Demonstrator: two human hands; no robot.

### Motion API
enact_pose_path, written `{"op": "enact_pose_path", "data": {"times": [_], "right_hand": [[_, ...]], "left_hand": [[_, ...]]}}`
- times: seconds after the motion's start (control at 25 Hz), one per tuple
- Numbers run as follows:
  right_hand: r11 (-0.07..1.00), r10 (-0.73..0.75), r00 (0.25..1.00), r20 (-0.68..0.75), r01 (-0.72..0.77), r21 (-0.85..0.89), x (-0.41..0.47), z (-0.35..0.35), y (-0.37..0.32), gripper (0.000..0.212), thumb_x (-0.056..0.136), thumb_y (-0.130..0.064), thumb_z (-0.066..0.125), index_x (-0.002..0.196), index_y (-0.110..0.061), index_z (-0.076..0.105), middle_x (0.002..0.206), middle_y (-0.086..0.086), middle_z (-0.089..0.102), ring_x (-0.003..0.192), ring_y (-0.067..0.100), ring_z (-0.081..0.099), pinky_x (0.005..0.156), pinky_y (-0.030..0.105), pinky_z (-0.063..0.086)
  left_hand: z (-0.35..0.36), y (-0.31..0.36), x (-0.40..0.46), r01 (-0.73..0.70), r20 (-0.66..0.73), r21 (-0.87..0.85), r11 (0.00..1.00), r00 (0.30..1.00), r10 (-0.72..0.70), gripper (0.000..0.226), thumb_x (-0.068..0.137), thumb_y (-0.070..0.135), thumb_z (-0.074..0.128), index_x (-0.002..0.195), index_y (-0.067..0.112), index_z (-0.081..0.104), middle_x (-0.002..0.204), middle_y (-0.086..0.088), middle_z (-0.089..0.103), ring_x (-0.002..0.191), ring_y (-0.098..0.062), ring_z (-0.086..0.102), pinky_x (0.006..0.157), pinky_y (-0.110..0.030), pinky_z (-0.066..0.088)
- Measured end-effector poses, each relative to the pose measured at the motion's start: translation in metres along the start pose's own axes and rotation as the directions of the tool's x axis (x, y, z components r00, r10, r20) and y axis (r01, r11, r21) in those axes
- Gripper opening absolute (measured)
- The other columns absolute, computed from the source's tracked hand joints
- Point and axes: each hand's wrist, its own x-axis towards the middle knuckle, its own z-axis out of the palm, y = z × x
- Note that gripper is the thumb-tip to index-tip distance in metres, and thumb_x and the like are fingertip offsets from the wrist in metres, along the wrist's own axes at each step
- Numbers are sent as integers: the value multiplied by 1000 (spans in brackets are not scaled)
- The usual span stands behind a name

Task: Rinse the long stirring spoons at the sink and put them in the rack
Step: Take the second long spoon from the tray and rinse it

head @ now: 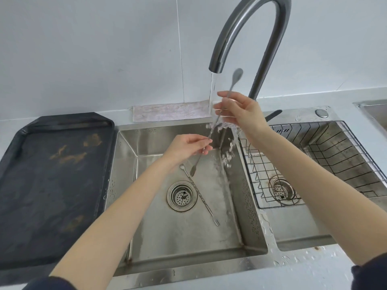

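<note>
One stirring spoon point(200, 195) in the sink point(188, 237) (wire rack point(345, 164) bare)

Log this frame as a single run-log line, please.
phase: rinsing | both hands, left hand, right hand: hold spoon under running tap | second spoon: in left basin | rack: no spoons seen

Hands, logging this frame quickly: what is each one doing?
Left hand: closed, pinching the lower shaft of the long stirring spoon.
Right hand: closed on the same spoon, higher up, under the running water.
</note>
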Motion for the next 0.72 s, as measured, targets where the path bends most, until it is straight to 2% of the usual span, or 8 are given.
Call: {"op": "enact_pose_path", "data": {"times": [0.08,0.16,0.28,0.36,0.44,0.52,0.64,0.72], "right_hand": [[999,-2,993,-115,-3,-45,2,-12,7,21,96,-17,48,90,-31,62,70,-10,60,52,-4,56,56,11,45],[993,67,979,-193,-46,110,6,-18,17,22,97,-14,45,87,-28,61,66,-7,52,47,-2,51,54,14,41],[893,227,958,-175,-133,430,7,-17,29,18,98,-12,44,87,-19,58,67,-1,51,47,2,55,50,14,49],[792,286,945,-160,-139,595,4,-17,35,15,97,-11,46,87,-15,57,65,0,52,50,5,57,51,14,53],[705,313,934,-173,-106,701,1,-18,41,14,97,-10,46,87,-12,56,65,0,51,56,8,58,52,15,55],[658,344,916,-206,-78,749,-3,-20,47,14,97,-9,45,85,-11,52,70,1,51,59,9,59,53,14,56],[606,418,869,-266,-48,794,-10,-21,55,19,97,-7,41,79,-8,48,70,2,51,54,8,60,50,14,55],[579,479,821,-311,-29,815,-15,-23,62,24,97,-5,39,74,-8,46,70,3,50,60,10,55,47,13,54]], "left_hand": [[-11,2,0,36,106,-34,999,994,-33,16,88,18,57,100,19,67,78,12,74,68,5,67,80,-17,49],[-19,5,-2,49,188,-74,996,982,-35,17,90,18,53,97,25,66,79,15,76,75,1,70,89,-22,47],[-27,11,-7,91,228,-247,965,973,-33,26,95,24,42,107,15,64,82,8,77,77,-4,72,77,-19,55],[-35,13,-11,159,255,-444,882,966,-46,37,95,34,38,104,12,66,89,0,77,80,-9,73,69,-20,59],[-43,11,-11,181,249,-595,783,968,-35,51,93,45,35,96,9,71,95,-8,76,86,-14,73,71,-24,60],[-46,9,-11,166,219,-660,733,975,-24,58,91,51,33,95,9,73,98,-10,75,92,-16,72,78,-28,58],[-39,11,-7,129,201,-670,731,980,12,48,91,48,36,104,11,65,101,-8,74,97,-15,70,85,-27,55],[-31,16,-2,91,172,-659,747,985,32,29,93,30,43,106,13,63,99,-5,75,95,-13,71,87,-26,55]]}}
